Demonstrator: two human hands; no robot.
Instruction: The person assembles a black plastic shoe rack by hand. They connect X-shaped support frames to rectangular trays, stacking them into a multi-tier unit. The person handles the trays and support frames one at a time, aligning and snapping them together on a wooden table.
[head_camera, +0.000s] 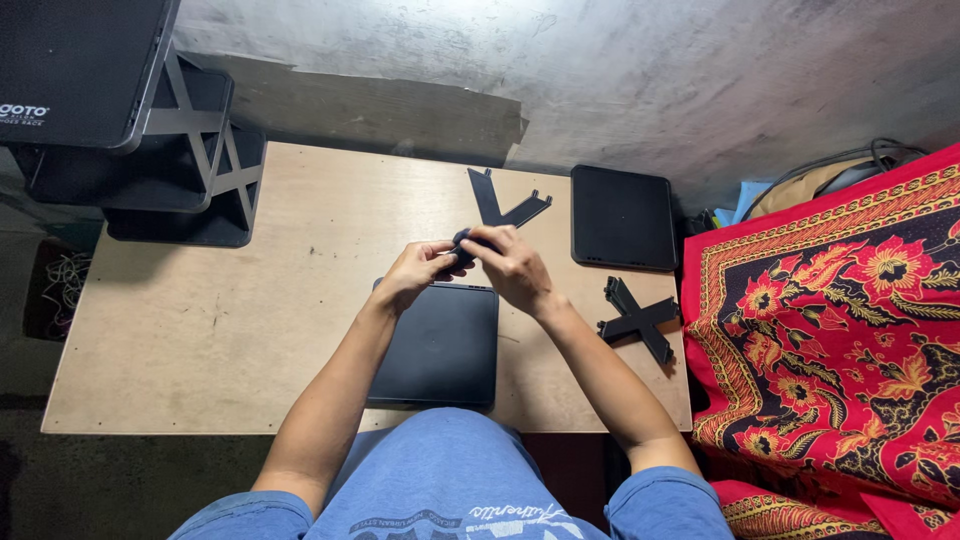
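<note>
Above the middle of the worktop (200, 330), both hands meet over the far edge of a flat black square panel (437, 345). The left hand (415, 272) and right hand (512, 265) are closed together on a small black part (462, 240), which their fingers hide almost wholly, so its shape cannot be made out. Beyond the hands lies a black angled bracket (500, 205), partly covered by them. A second black panel (622, 217) sits near the far right corner, and a black cross-shaped piece (638, 320) lies close to the right edge, beside a red patterned cloth (830, 330). At the far left, a black assembled rack (130, 120) is cut off by the frame. Bare board lies open to the left of the hands.
</note>
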